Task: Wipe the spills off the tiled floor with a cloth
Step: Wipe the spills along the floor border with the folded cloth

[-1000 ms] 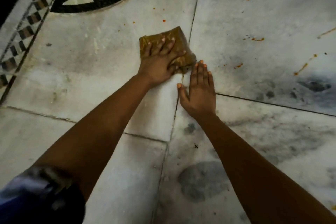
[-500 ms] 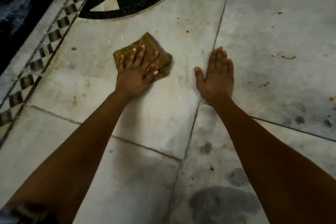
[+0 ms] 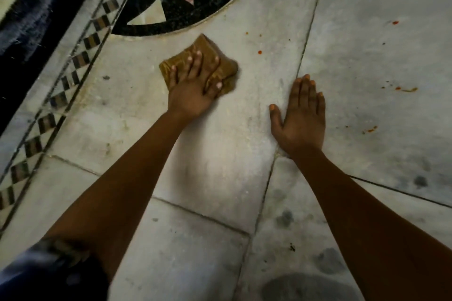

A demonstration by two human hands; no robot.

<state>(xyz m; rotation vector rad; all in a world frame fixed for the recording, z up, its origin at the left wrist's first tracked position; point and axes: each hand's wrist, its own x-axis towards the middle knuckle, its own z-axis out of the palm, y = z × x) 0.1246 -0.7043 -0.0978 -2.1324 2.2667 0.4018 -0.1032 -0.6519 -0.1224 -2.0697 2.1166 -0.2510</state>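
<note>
Pressing with straight, spread fingers (image 3: 195,66), a person's left hand (image 3: 193,91) flattens a folded brown cloth (image 3: 206,46) on the pale tiled floor (image 3: 232,144) near a black inlay (image 3: 146,2), while the right hand (image 3: 303,117) rests open, palm down, nearby, with orange spills (image 3: 259,52) beyond.

The left hand (image 3: 193,90) lies palm down at far centre, fingers spread and nearly straight, pressing on the cloth (image 3: 227,68); its bare forearm runs back, almost straight, to the near left. The right hand (image 3: 302,115) lies flat, palm down, on the floor (image 3: 220,154) to the right of the left hand and apart from it, fingers together and thumb out to the left. Its forearm runs to the near right.
</note>
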